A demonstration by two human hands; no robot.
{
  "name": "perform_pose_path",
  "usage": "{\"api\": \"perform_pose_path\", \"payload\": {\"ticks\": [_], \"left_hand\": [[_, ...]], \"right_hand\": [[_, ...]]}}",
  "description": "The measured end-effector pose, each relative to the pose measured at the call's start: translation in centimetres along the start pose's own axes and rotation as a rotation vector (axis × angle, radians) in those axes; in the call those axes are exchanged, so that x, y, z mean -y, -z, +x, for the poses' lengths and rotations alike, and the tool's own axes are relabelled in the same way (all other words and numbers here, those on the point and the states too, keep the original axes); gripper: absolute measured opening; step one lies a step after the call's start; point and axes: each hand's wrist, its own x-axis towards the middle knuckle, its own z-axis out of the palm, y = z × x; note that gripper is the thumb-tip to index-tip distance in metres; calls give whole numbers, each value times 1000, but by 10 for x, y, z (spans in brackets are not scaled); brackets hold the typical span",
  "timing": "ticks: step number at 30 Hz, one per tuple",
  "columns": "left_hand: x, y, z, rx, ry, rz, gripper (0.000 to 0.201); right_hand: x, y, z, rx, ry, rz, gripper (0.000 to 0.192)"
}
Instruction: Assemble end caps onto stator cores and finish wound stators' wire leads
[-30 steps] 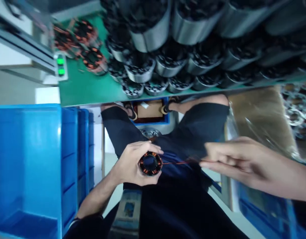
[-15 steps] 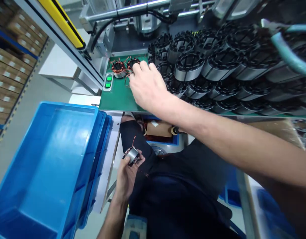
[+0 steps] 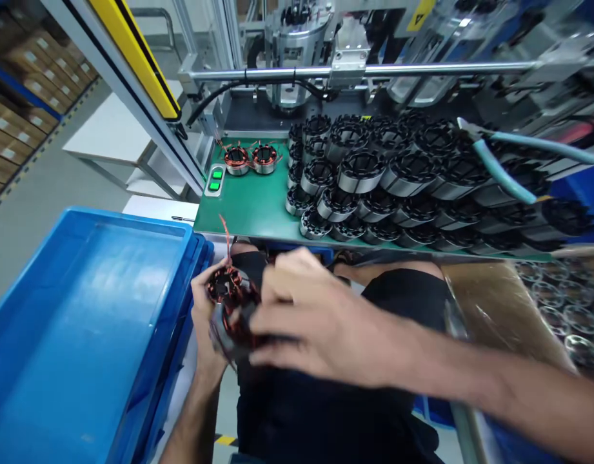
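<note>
My left hand is closed around a motor stator with copper windings, held above my lap. A loose copper lead stands up from its rim. My right hand, blurred by motion, has its curled fingers against the stator's right side; the lower part is smeared, and I cannot tell whether a second piece is there. Farther off, two wound stators stand side by side on the green work surface, loose copper ends sticking out.
Stacked black-and-silver stator cores fill the right of the green surface. Light-blue-handled pliers lie on them. A green-button switch is at the left edge. Blue bins are stacked at left. A machine rail crosses behind; metal rings lie at right.
My right hand has left the wound stators on the green surface and come down to my left hand. The left hand has raised its stator, and the view has tilted up.
</note>
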Motion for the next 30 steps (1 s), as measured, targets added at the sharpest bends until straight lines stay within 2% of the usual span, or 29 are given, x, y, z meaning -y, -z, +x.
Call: {"api": "perform_pose_path", "payload": {"ticks": [2, 6, 9, 11, 13, 15, 16, 17, 20, 21, 22, 23, 25, 27, 28, 30], "left_hand": [[-15, -17, 33, 37, -101, 109, 66], [-32, -68, 98, 114, -348, 445, 53], [-32, -96, 132, 177, -386, 564, 57], [-32, -101, 139, 193, -393, 597, 63], [-36, -95, 130, 151, -448, 597, 72], [-41, -81, 106, 81, -549, 536, 78], [-43, -75, 91, 93, -587, 492, 78], [-45, -70, 74, 182, -589, 453, 75], [-47, -73, 27, 734, -407, 343, 78], [-47, -80, 14, 872, -331, 293, 82], [-46, -89, 3, 936, -279, 240, 83], [-46, -98, -5, 927, -264, 188, 79], [-44, -114, -14, 811, -308, 95, 64], [-43, -121, -16, 684, -363, 2, 60], [-42, -121, -16, 630, -359, -42, 62], [-42, -117, -14, 582, -289, -135, 69]], "right_hand": [[11, -26, -44, 35, -70, 203, 23], [15, -82, -116, 128, -475, 379, 25], [20, -99, -150, 143, -734, 383, 21], [23, -97, -166, 89, -821, 356, 24], [23, -87, -177, 22, -853, 311, 28], [19, -73, -185, -56, -855, 249, 28], [16, -65, -188, -98, -847, 214, 27], [12, -56, -189, -140, -832, 177, 24], [3, -32, -183, -219, -738, 42, 17], [0, -25, -178, -224, -688, -16, 16], [-2, -19, -172, -216, -637, -84, 16], [-4, -14, -165, -198, -584, -150, 16], [-5, -5, -151, -168, -493, -258, 16], [-3, 7, -141, -174, -438, -271, 13], [-2, 14, -138, -182, -431, -234, 17], [1, 29, -138, -227, -463, -140, 46]]}}
